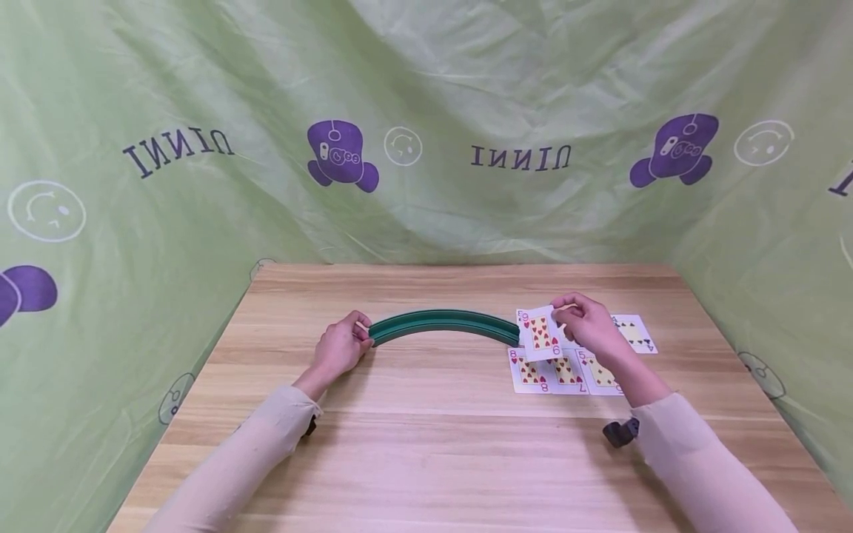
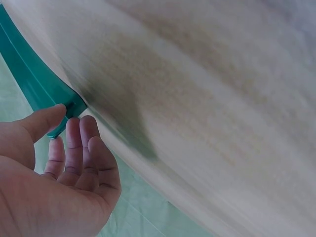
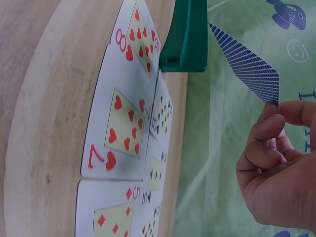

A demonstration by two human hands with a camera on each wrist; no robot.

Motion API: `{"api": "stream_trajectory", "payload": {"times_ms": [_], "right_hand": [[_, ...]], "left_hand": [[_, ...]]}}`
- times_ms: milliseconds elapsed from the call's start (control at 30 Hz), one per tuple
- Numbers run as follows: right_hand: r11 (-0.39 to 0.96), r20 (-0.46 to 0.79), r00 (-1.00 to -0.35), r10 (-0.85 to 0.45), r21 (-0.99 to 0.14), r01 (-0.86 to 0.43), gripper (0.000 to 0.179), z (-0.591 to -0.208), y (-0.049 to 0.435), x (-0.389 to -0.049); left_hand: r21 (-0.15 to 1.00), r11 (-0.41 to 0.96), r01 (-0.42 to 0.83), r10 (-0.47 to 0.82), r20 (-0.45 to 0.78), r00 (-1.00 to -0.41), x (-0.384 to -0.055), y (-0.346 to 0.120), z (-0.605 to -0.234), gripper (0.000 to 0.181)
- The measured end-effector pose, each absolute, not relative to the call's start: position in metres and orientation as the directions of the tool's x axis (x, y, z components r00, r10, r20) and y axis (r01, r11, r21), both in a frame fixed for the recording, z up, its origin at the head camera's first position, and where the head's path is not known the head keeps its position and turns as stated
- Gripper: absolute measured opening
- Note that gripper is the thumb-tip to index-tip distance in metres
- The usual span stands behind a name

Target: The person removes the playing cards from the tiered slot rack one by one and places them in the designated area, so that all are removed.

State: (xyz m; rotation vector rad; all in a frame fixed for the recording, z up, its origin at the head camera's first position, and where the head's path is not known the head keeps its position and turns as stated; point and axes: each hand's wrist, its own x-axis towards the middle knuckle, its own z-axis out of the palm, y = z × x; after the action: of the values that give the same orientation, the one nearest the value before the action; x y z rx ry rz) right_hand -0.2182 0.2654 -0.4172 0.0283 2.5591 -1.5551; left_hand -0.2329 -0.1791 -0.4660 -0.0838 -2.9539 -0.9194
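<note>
A green curved card holder (image 1: 443, 320) lies across the far middle of the table, its grooved strip arched away from me. My left hand (image 1: 342, 345) pinches its left end, thumb on one side and fingertips at the other, as the left wrist view shows. Between right thumb and fingers, my right hand (image 1: 586, 323) holds a nine of hearts playing card (image 1: 540, 334) by its edge, close to the holder's right end. The blue striped back of this card (image 3: 249, 66) shows in the right wrist view, raised above the table.
Face-up cards lie in two rows at the right, partly under my right hand: an eight of hearts (image 1: 529, 377), a seven of hearts (image 1: 569, 376), a five of diamonds (image 1: 597, 374) and black-suit cards (image 1: 635, 334) behind. A green printed curtain (image 1: 426, 215) surrounds the wooden table (image 1: 426, 444).
</note>
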Motion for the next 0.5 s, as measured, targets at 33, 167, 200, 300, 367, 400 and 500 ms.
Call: {"api": "stream_trajectory", "payload": {"times_ms": [33, 167, 200, 300, 367, 400, 500], "right_hand": [[0.461, -0.134, -0.989, -0.056, -0.882, 0.094, 0.038, -0.417, 0.268, -0.217], [0.458, -0.132, -0.99, -0.042, -0.884, 0.098, 0.038, -0.417, 0.276, -0.213], [0.461, -0.13, -0.991, -0.04, -0.882, 0.097, 0.038, -0.417, 0.278, -0.212], [0.474, -0.127, -0.991, -0.03, -0.875, 0.098, 0.038, -0.419, 0.283, -0.21], [0.483, -0.128, -0.991, -0.023, -0.87, 0.101, 0.038, -0.42, 0.287, -0.209], [0.484, -0.126, -0.992, -0.019, -0.869, 0.102, 0.038, -0.421, 0.289, -0.209], [0.501, -0.115, -0.993, -0.006, -0.86, 0.096, 0.037, -0.422, 0.295, -0.207]], "left_hand": [[0.566, 0.822, 0.064, 0.036, 0.06, -0.998, -0.233, -0.179, -0.466, 0.026], [0.562, 0.825, 0.058, 0.031, 0.057, -0.998, -0.234, -0.179, -0.466, 0.026], [0.561, 0.826, 0.057, 0.031, 0.057, -0.998, -0.234, -0.179, -0.465, 0.026], [0.559, 0.827, 0.057, 0.031, 0.056, -0.998, -0.233, -0.179, -0.465, 0.026], [0.56, 0.826, 0.059, 0.034, 0.054, -0.998, -0.233, -0.179, -0.465, 0.026], [0.561, 0.826, 0.06, 0.036, 0.054, -0.998, -0.233, -0.179, -0.465, 0.026], [0.564, 0.824, 0.057, 0.036, 0.048, -0.998, -0.233, -0.178, -0.464, 0.026]]}}
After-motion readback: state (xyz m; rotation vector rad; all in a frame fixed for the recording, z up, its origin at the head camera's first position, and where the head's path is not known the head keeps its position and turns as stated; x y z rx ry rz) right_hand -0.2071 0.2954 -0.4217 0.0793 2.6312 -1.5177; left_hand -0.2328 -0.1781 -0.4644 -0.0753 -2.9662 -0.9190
